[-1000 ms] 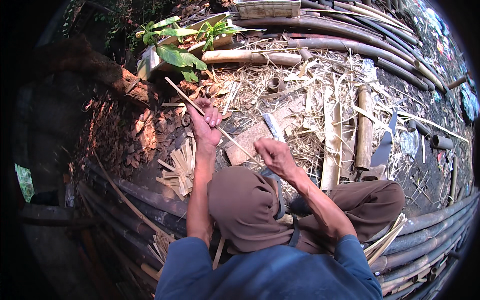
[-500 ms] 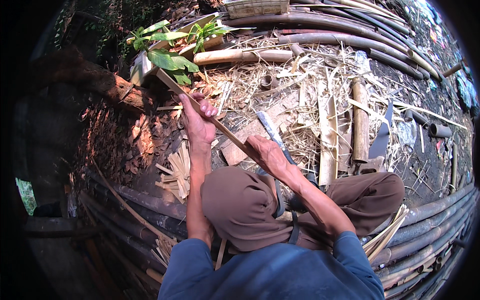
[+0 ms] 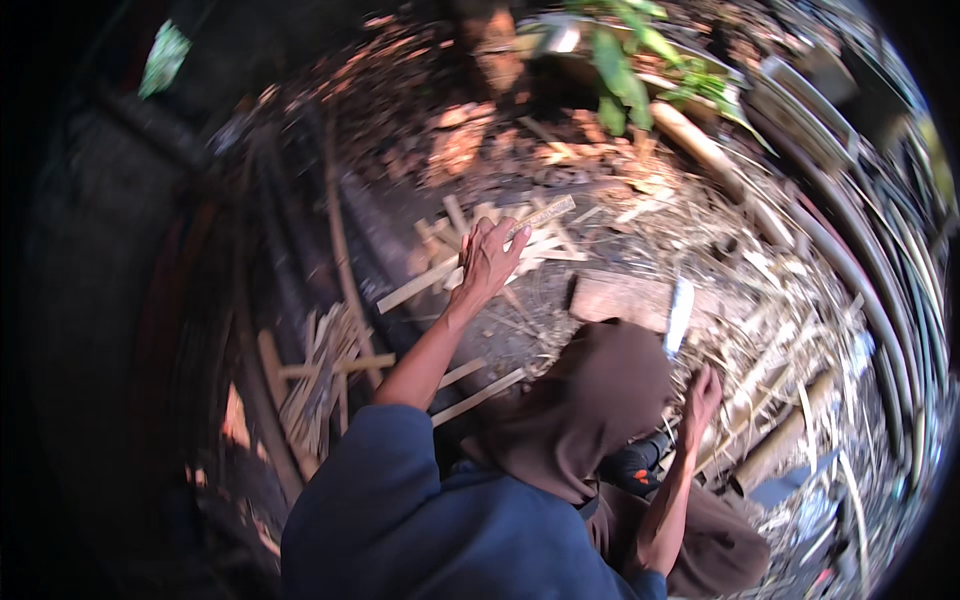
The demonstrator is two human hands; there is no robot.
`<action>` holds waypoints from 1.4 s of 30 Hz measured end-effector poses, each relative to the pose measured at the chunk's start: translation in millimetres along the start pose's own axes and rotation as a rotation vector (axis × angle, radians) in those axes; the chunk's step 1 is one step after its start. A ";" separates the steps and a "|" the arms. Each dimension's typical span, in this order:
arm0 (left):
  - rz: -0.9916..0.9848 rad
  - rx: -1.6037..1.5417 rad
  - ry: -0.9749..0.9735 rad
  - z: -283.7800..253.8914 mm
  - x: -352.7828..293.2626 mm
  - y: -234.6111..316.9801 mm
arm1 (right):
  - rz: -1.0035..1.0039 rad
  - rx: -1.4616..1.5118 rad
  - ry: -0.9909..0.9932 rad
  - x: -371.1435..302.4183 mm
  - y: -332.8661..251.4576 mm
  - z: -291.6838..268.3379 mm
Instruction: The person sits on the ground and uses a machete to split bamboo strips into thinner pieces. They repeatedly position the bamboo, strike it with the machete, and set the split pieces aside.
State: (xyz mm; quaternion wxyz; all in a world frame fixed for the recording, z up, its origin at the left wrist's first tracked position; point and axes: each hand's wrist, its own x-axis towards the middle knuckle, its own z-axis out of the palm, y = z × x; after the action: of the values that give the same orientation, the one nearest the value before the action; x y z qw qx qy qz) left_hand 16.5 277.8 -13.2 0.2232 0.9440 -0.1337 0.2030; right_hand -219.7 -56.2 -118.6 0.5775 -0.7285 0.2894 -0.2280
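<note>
My left hand (image 3: 488,262) is stretched out over a loose pile of pale bamboo strips (image 3: 452,215). Its fingers are closed on a flat bamboo strip (image 3: 545,213), whose one end sticks out past the thumb; the palm side is hidden. To the right, my right hand (image 3: 703,396) hovers beside my knee with its fingers curled, and nothing shows in it. Just beyond that hand, a broad-bladed knife (image 3: 680,312) lies with its blade against a wooden board (image 3: 625,297), apart from the fingers.
A bundle of thin strips (image 3: 325,375) lies at my left beside long dark poles. Shavings (image 3: 760,315) cover the ground at right, with a cut bamboo piece (image 3: 785,440) and a grey saw blade (image 3: 790,485). A leafy plant (image 3: 620,80) and stacked poles (image 3: 860,250) stand farther off.
The view has swung to the left. My left hand has carried the strip down to the pile. My right hand has let go of the strip and drawn back towards my knee.
</note>
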 end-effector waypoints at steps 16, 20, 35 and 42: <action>-0.555 0.597 0.094 -197.2 -272.7 -318.4 | -0.045 -0.740 -0.157 -80.5 116.0 -38.2; -0.525 0.582 0.212 -148.7 -280.8 -343.3 | -0.025 -0.879 -0.194 -91.1 133.7 -40.1; -0.427 0.505 -0.025 -86.2 -206.1 -309.5 | -0.081 -0.905 0.073 -49.9 142.1 6.7; -0.033 0.266 -0.045 -37.0 -95.3 -230.7 | 0.153 -0.816 0.682 -40.5 79.0 -64.1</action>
State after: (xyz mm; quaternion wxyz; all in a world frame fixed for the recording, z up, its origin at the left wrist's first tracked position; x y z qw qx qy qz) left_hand -0.4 510.3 -109.9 0.0963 0.9716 -0.0952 0.1939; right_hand -304.4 -87.0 -180.7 0.1355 -0.7552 0.5779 -0.2780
